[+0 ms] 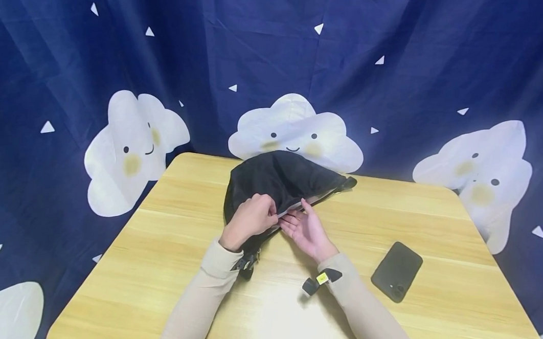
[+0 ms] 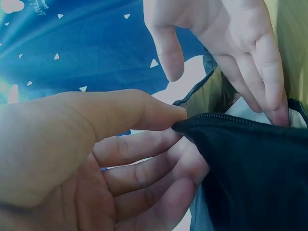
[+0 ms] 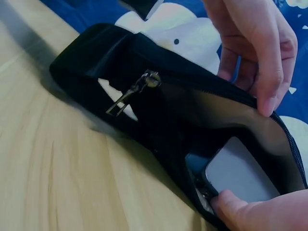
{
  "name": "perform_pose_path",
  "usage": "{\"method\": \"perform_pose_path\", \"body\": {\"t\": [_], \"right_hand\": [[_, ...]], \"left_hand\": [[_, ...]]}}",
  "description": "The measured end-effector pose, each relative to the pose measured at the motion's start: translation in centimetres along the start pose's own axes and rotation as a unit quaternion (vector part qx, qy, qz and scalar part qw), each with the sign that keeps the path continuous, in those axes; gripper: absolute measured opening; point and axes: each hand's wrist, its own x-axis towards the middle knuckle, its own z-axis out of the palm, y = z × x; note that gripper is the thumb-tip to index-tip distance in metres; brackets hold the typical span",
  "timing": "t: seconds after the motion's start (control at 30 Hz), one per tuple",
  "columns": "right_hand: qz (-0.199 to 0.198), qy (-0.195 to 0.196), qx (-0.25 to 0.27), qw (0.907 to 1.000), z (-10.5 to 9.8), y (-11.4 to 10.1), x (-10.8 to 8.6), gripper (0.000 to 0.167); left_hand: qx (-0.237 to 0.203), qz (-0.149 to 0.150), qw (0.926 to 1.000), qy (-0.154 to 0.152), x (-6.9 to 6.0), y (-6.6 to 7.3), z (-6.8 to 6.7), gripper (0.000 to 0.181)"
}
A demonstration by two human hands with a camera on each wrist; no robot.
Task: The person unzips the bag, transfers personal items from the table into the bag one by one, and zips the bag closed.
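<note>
A black zippered bag (image 1: 276, 177) lies on the table, its mouth open toward the person. My left hand (image 1: 253, 215) pinches the zipper edge between thumb and forefinger; the left wrist view shows this left hand (image 2: 106, 149) close up. The right hand (image 1: 308, 235) is palm up at the opening, and in the left wrist view the fingers of the right hand (image 2: 240, 43) reach inside, fairly straight. A flat grey object with rounded corners (image 3: 240, 171) lies in the bag, with a digit of the right hand (image 3: 264, 211) at its near edge.
A dark phone (image 1: 397, 272) lies on the wooden table (image 1: 143, 278), to the right of the right forearm. Behind the table hangs a blue curtain (image 1: 265, 52) with white clouds. A metal zipper pull (image 3: 130, 94) hangs at one end of the bag's opening.
</note>
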Motion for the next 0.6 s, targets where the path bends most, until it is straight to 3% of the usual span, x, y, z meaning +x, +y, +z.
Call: {"method": "perform_pose_path", "body": {"t": [0.3,0.43,0.6], "right_hand": [[-0.024,0.046,0.006,0.9987,0.1,0.3,-0.1,0.075],[-0.032,0.032,-0.074,0.9962,1.0,0.2,-0.3,0.070],[-0.033,0.033,-0.162,0.9858,1.6,0.2,-0.6,0.060]], "left_hand": [[0.000,0.002,1.0000,-0.001,0.0,0.0,0.2,0.011],[-0.005,0.004,1.0000,0.002,0.0,-0.1,0.1,0.013],[-0.010,0.004,0.9999,-0.001,-0.1,-0.2,0.0,0.014]]}}
